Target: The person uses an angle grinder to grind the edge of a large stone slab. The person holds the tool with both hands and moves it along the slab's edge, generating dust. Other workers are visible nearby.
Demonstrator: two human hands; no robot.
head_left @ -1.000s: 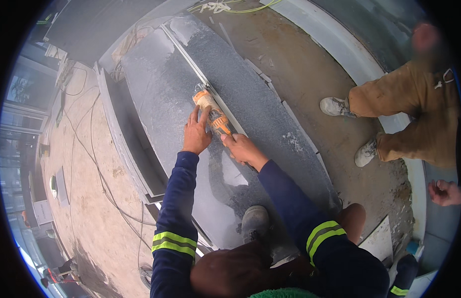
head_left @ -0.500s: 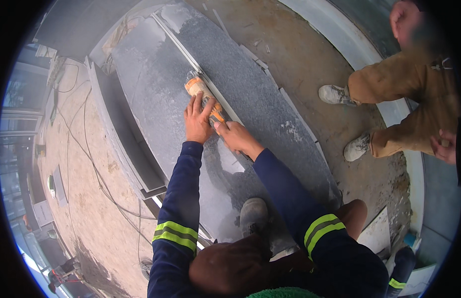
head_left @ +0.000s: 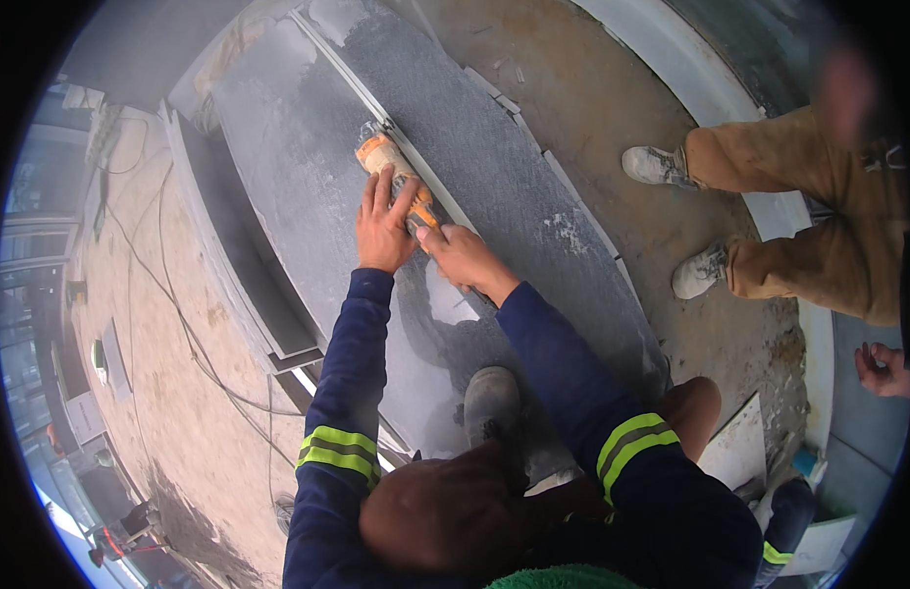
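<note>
An orange, dust-covered angle grinder [head_left: 384, 157] rests against a long pale metal straightedge [head_left: 342, 74] on a large grey stone slab [head_left: 504, 177]. My left hand [head_left: 384, 228] is closed over the grinder's body from above. Behind it, my right hand [head_left: 467, 259] grips the rear handle, close beside the straightedge. The grinder's disc is hidden at its front end. Dark wet patches and pale dust mark the slab, and one of my boots [head_left: 492, 402] stands on its near part.
A co-worker in brown trousers [head_left: 798, 167] and dusty shoes stands at the right, one hand [head_left: 882, 371] hanging low. Left of the slab lies a long grey channel-shaped piece [head_left: 229, 226]. Cables [head_left: 180, 314] trail over the dusty floor. Broken strips line the slab's right edge.
My view has shifted slightly; both hands stay on the grinder, which holds about the same place along the straightedge. The co-worker's low hand has dropped away from the trousers, and their upper hand has left view.
</note>
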